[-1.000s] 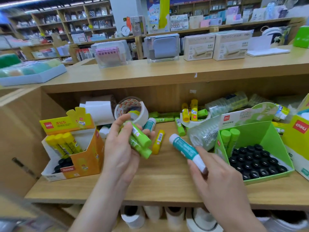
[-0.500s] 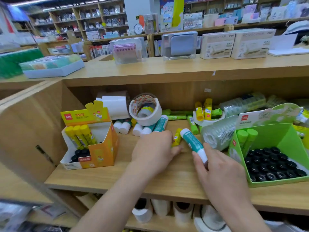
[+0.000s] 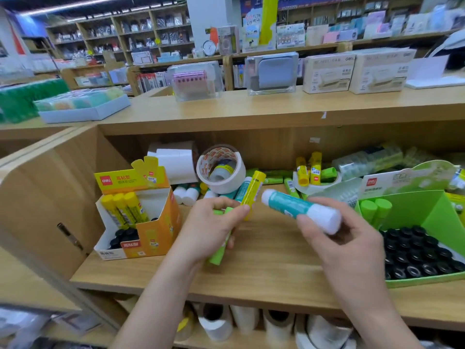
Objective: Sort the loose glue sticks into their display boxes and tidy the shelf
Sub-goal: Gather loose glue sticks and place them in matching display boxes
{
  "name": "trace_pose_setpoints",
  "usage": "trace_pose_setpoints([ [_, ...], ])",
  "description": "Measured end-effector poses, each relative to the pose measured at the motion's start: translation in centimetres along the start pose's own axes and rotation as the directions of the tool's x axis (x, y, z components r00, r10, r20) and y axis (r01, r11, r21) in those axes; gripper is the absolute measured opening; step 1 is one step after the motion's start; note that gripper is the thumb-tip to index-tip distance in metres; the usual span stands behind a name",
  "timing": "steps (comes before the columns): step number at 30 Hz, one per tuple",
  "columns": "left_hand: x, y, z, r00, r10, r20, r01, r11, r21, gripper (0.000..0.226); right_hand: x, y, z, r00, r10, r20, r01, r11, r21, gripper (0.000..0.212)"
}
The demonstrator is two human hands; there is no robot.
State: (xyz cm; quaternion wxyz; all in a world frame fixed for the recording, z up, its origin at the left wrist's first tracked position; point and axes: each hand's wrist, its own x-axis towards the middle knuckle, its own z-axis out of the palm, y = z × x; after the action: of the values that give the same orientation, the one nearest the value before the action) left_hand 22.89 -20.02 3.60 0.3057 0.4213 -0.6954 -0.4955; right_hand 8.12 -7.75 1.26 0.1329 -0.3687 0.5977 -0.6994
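On shelf, loose stock: several glue sticks (image 3: 274, 178) lay scattered along the back of the shelf (image 3: 264, 263), beside and behind a tape roll (image 3: 227, 183), well apart from both grips.
Left grip: left hand (image 3: 208, 227) was clamped round a green glue stick (image 3: 218, 254), whose end stuck out below the palm. A yellow glue stick (image 3: 253, 192) was pinched at the fingertips and pointed up and away.
Right grip: right hand (image 3: 352, 248) had its fingers curled round the near white end of a teal glue stick (image 3: 293, 205). Most of the barrel projected up and to the left, clear of the grip.
Handling: the sticks were judged light, rigid and not fragile. The smooth round barrels would probably roll on the board and slip in a loose bundle.
Hold point: mid-barrel, thumb against fingers, looked the safest; the end hold on the teal stick left it free to swing.
Destinations: orange display box (image 3: 153, 235) stood just left of the left hand, with yellow sticks upright inside. Green display box (image 3: 427, 210) stood right of the right hand, with green sticks upright inside.
Teal slot: no matching box was visible.
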Motion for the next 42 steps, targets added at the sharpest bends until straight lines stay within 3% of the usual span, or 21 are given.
trace_pose_setpoints([
  [2,-1.0,0.1,-0.3,0.998,-0.029,0.058,0.041,0.973,-0.229,0.016,0.7,-1.2,0.4,0.989,0.143,0.021,-0.142,0.934,0.327,0.012],
  [4,-1.8,0.4,-0.5,0.993,-0.035,0.115,0.072,0.938,-0.339,0.015,1.4,-2.4,1.0,0.950,0.279,0.138,-0.309,0.779,0.546,0.006],
  [5,-2.1,0.5,-0.5,0.989,-0.028,0.143,0.079,0.927,-0.366,0.014,1.7,-2.8,1.3,0.930,0.304,0.209,-0.369,0.745,0.556,0.010],
  [7,-2.7,0.8,-0.6,0.983,0.000,0.185,0.072,0.921,-0.384,0.013,2.0,-3.3,2.0,0.903,0.296,0.310,-0.413,0.797,0.441,0.016],
  [11,-3.3,0.8,-0.7,0.975,0.070,0.211,0.017,0.923,-0.384,0.032,1.7,-3.3,3.5,0.893,0.179,0.414,-0.328,0.888,0.324,0.026],
  [14,-3.7,0.9,-0.7,0.973,0.141,0.181,-0.075,0.942,-0.327,0.018,1.5,-3.0,3.8,0.890,0.132,0.437,-0.278,0.916,0.290,0.035],
  [18,-4.1,1.1,-0.9,0.972,0.207,0.115,-0.187,0.968,-0.166,0.016,1.4,-2.7,3.7,0.889,0.076,0.451,-0.192,0.957,0.219,0.030],
  [23,-4.4,2.5,-2.2,0.957,0.257,-0.135,-0.276,0.949,-0.155,0.030,1.5,-3.2,3.1,0.916,-0.081,0.394,0.060,0.996,0.066,0.024],
  [27,-4.6,3.1,-2.6,0.941,0.297,-0.161,-0.321,0.935,-0.148,0.035,1.0,-3.1,3.3,0.874,-0.263,0.408,0.357,0.918,-0.174,0.020],
  [31,-4.8,2.8,-2.2,0.917,0.341,-0.205,-0.370,0.920,-0.127,0.021,0.8,-3.1,3.9,0.850,-0.343,0.400,0.439,0.880,-0.179,0.017],
  [33,-4.8,2.4,-2.3,0.910,0.324,-0.258,-0.377,0.906,-0.193,0.020,0.8,-3.3,4.0,0.880,-0.305,0.365,0.366,0.924,-0.110,0.017],
  [36,-5.1,1.9,-2.8,0.921,0.271,-0.281,-0.354,0.883,-0.308,0.020,0.9,-3.9,4.1,0.935,-0.099,0.340,0.047,0.986,0.159,0.024],
  [39,-5.5,1.3,-3.1,0.936,0.228,-0.268,-0.316,0.880,-0.354,0.022,1.1,-4.0,4.5,0.937,0.049,0.345,-0.165,0.935,0.315,0.029],
  [42,-5.9,0.6,-3.3,0.947,0.218,-0.237,-0.295,0.881,-0.370,0.021,1.1,-4.3,5.3,0.937,0.103,0.333,-0.239,0.884,0.401,0.025],
])
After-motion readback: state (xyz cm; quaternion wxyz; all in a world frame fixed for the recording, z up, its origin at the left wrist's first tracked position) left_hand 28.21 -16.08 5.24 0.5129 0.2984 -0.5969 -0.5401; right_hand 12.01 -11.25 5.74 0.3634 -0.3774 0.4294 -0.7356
